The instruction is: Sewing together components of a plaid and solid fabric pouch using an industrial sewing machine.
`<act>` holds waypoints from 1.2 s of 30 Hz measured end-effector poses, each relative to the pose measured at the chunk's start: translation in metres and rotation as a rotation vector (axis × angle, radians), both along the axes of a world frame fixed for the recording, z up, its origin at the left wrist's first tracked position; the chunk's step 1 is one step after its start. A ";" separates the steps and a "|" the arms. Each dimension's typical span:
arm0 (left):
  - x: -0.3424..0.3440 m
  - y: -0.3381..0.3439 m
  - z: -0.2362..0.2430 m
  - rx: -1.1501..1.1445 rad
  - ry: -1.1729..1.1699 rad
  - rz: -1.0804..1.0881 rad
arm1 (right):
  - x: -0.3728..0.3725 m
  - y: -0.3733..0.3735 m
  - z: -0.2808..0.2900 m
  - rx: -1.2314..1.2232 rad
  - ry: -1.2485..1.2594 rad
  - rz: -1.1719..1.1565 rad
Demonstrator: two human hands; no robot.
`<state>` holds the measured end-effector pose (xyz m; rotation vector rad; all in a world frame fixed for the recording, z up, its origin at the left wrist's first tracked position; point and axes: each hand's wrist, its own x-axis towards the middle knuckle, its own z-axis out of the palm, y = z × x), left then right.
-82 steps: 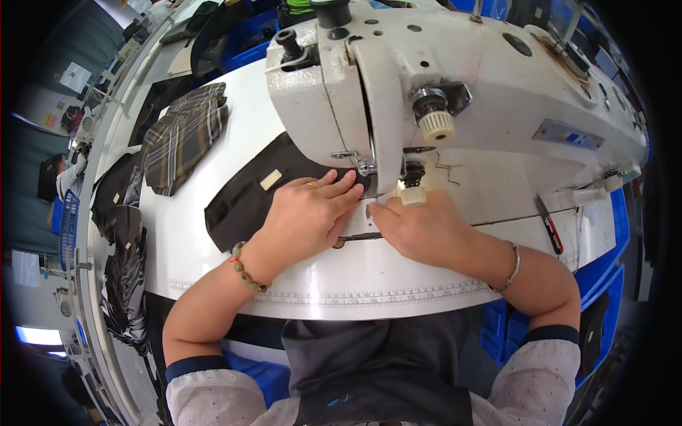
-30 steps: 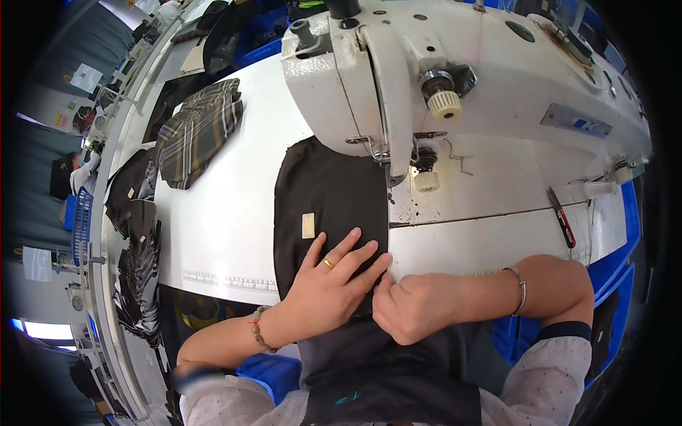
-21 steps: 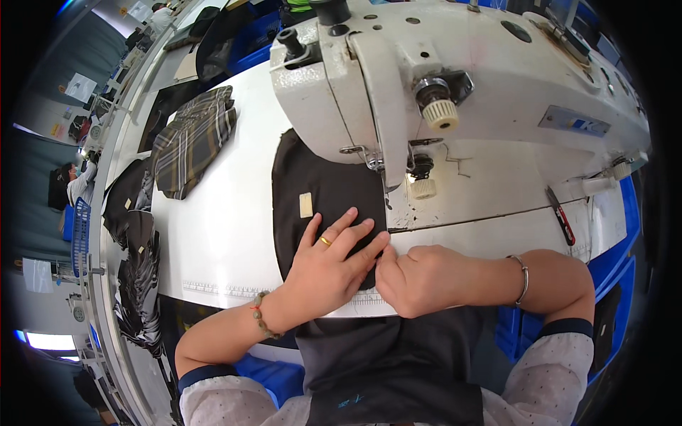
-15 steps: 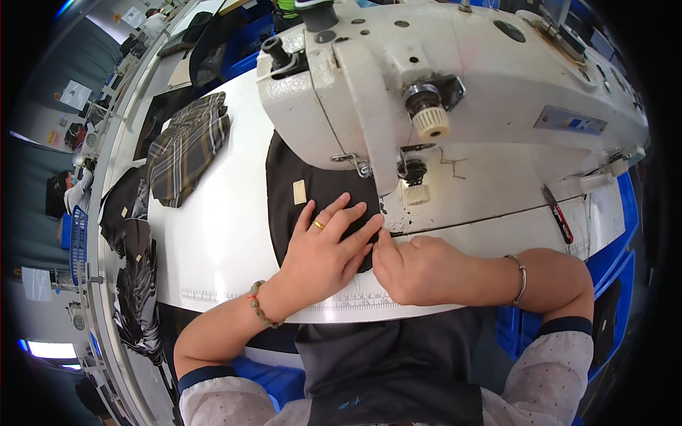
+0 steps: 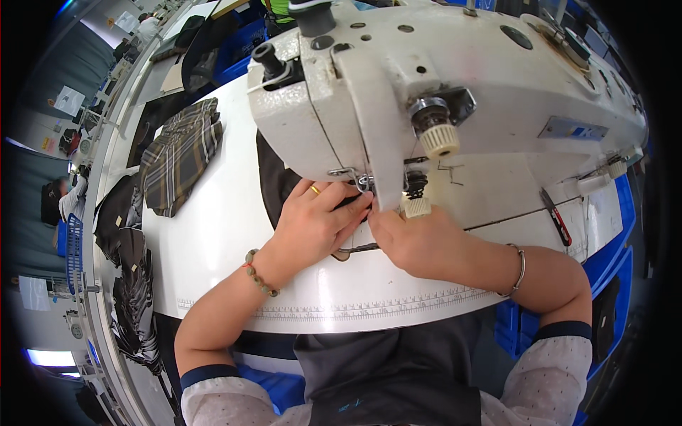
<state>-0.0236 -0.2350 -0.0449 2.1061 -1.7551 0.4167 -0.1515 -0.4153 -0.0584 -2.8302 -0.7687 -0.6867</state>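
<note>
My left hand, with a gold ring, lies with bent, slightly parted fingers on a black fabric piece, its fingertips beside the presser-foot area of a white sewing machine. My right hand is closed at the fabric's right edge, thumb and index close to the needle area. The pinched edge is mostly hidden by the fingers and machine head, which also covers much of the piece. Both forearms rest over the front of the white table, along a printed ruler.
Red-handled snips lie right of my right hand. A folded plaid piece sits at the left, and crumpled dark fabric pieces hang along the left edge. Blue bins stand at the right. A co-worker is at another station on the far left.
Both hands and the black piece have moved forward from the table's front edge to beneath the machine head, so less of the fabric shows now and more of the ruler is uncovered.
</note>
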 end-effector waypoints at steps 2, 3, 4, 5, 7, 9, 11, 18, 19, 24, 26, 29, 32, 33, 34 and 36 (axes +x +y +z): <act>0.005 0.001 -0.001 -0.002 -0.006 -0.005 | 0.001 -0.002 -0.001 0.004 0.029 -0.031; 0.007 0.002 -0.002 -0.004 -0.012 -0.012 | 0.002 -0.002 -0.002 -0.001 0.030 -0.030; 0.009 0.004 0.000 -0.008 -0.011 -0.010 | 0.002 -0.002 -0.002 0.023 -0.008 -0.026; 0.010 0.006 0.003 -0.009 0.021 -0.051 | 0.003 -0.003 -0.002 0.046 -0.045 -0.021; 0.011 0.008 0.005 -0.016 0.057 -0.090 | -0.002 -0.003 0.002 0.004 -0.025 -0.035; 0.011 0.010 0.007 -0.007 0.029 -0.101 | -0.001 -0.004 0.003 -0.032 -0.011 -0.037; 0.011 0.010 0.008 0.008 0.024 -0.078 | -0.001 -0.006 0.005 -0.034 -0.032 -0.026; 0.005 0.006 0.011 0.063 -0.047 0.006 | 0.000 -0.018 0.017 -0.023 0.005 -0.187; 0.002 0.006 0.013 0.064 -0.047 0.002 | 0.000 -0.020 0.017 -0.023 0.030 -0.199; -0.020 0.009 0.015 0.169 -0.016 0.098 | 0.000 -0.023 0.016 0.003 0.030 -0.170; -0.030 0.010 0.017 0.233 -0.026 0.114 | -0.001 -0.021 0.016 -0.039 0.013 -0.173; -0.045 0.007 0.019 0.249 -0.021 0.122 | -0.002 -0.022 0.017 -0.063 0.057 -0.194; -0.056 0.005 0.017 0.228 -0.042 0.122 | -0.001 -0.021 0.016 -0.026 0.060 -0.188; -0.058 0.004 0.016 0.218 -0.082 0.137 | -0.001 -0.021 0.016 -0.025 0.059 -0.188; -0.057 0.003 0.015 0.208 -0.105 0.147 | -0.001 -0.021 0.016 -0.021 0.054 -0.186; -0.053 0.003 0.016 0.199 -0.108 0.148 | -0.001 -0.021 0.016 -0.018 0.048 -0.183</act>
